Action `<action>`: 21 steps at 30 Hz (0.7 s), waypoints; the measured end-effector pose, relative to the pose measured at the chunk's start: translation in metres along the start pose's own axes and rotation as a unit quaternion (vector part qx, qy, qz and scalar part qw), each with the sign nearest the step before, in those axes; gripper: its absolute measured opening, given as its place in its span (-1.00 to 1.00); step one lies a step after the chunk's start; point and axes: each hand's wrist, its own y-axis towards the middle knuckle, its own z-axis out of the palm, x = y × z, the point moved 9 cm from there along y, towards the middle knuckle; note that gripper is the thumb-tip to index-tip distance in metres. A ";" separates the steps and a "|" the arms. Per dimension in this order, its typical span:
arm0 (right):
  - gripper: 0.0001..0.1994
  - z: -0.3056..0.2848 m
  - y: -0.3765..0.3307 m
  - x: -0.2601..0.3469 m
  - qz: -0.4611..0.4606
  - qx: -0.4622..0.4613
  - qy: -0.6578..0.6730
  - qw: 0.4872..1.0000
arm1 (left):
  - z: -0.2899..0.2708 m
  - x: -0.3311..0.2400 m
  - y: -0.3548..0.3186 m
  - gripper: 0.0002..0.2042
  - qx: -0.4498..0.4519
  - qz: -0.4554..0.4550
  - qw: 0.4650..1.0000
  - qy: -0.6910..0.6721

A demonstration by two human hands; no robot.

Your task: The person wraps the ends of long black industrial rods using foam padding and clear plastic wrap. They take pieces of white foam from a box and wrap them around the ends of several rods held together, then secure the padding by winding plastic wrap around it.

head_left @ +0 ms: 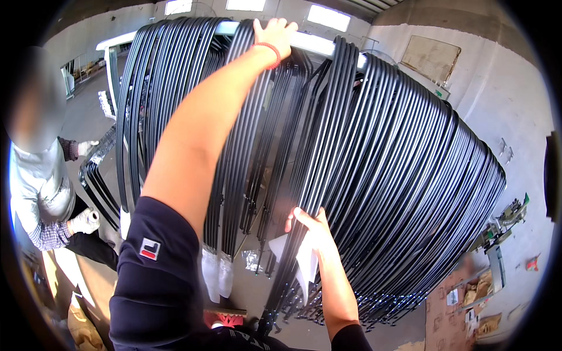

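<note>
Long black bent metal tubes [404, 152] hang in dense rows, hooked over a white rail [313, 44]. My left hand [274, 36], with a red bracelet at the wrist, is curled over the rail, its thumb side against a bunch of tubes [243, 44]. What lies under its palm is hidden. Lower down, my right hand [313, 227] is closed round a bundle of tubes [319, 158], thumb in front. A white sheet [305, 260] hangs between that hand and the tubes. White wrapping [218, 275] covers the lower ends of other tubes.
At left a co-worker in work gloves holds a white roll [86, 221] beside a bundle of bent black tubes [98, 184]. Cardboard [88, 275] lies below. Equipment [503, 225] and a shelf with packages [477, 289] stand by the right wall. A red-and-white object [225, 317] is near my feet.
</note>
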 end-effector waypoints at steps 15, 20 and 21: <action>0.08 0.046 0.024 -0.013 0.048 -0.018 0.008 0.999 | -0.010 0.073 -0.048 -0.36 0.083 0.050 0.995 -0.011; -0.59 0.025 0.031 -0.021 0.037 -0.011 -0.083 0.996 | -0.022 -0.008 -0.287 -0.64 0.035 0.127 0.948 -0.288; -0.67 0.042 0.030 -0.025 0.019 0.081 -0.073 0.994 | 0.004 -0.014 -0.347 -0.59 0.243 0.007 0.832 -0.498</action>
